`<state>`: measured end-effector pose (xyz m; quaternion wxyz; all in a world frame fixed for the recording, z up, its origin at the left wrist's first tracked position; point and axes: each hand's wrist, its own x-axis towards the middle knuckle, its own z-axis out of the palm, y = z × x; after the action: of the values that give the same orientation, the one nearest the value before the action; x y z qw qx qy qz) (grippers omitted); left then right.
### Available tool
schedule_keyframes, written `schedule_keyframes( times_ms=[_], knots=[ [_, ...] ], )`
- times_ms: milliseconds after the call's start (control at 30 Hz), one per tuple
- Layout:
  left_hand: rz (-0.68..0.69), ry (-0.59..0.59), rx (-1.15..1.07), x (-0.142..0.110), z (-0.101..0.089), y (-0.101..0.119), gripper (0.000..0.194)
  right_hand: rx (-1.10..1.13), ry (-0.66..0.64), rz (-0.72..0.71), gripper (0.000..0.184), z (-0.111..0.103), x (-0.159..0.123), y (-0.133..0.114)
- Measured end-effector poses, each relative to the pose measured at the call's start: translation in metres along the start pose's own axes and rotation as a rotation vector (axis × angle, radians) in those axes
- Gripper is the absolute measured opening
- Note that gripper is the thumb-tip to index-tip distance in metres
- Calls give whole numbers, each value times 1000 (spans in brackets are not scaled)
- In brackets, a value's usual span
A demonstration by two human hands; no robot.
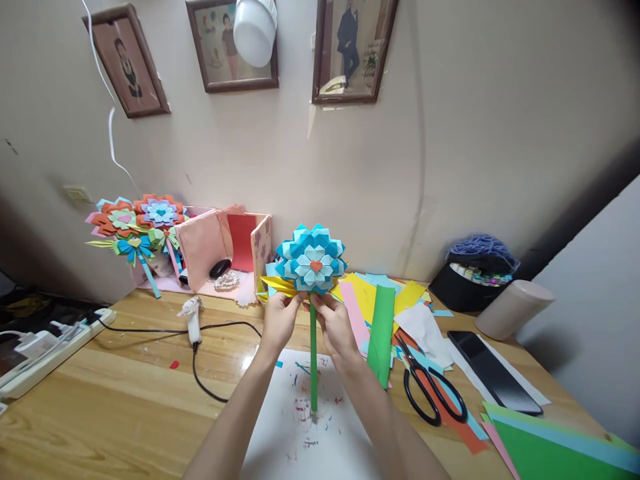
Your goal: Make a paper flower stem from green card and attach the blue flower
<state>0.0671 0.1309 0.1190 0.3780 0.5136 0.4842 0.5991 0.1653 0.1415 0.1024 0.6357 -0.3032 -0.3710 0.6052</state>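
A blue paper flower [311, 260] with layered folded petals and a small orange heart at its centre stands upright in front of me. Its straight green paper stem [314, 360] hangs down over a white sheet [295, 440] marked with colour. My left hand [281, 321] is closed just under the bloom, left of the stem, beside yellow pointed paper leaves [280, 285]. On the stem's other side, my right hand [337, 327] pinches at the base of the bloom. The fingertips are partly hidden behind the petals and stem.
Scissors [430, 383] and paper scraps [380, 333] lie to the right, near a phone [493, 370] and stacked coloured paper [565, 447]. A corded glue gun [193, 320] stands at left. Behind are a pink box [205, 250], other paper flowers [160, 212] and a power strip [60, 350].
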Motion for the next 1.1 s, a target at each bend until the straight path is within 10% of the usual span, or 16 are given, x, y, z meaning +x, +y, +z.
schedule_keyframes(
  times_ms=[233, 400, 600, 1100],
  knots=[
    [-65, -34, -52, 3, 1, -21, 27, 47, 57, -13, 18, 1, 0, 8],
    [-103, -308, 70, -2, 3, -28, 23, 83, 61, 36, 19, -1, 3, 8],
    [81, -203, 388, -11, 9, -18, 23, -39, 58, -70, 20, -5, 6, 0],
    [-4, -180, 131, -18, 18, -7, 25, -91, 80, -254, 11, -19, 21, 13]
  ],
)
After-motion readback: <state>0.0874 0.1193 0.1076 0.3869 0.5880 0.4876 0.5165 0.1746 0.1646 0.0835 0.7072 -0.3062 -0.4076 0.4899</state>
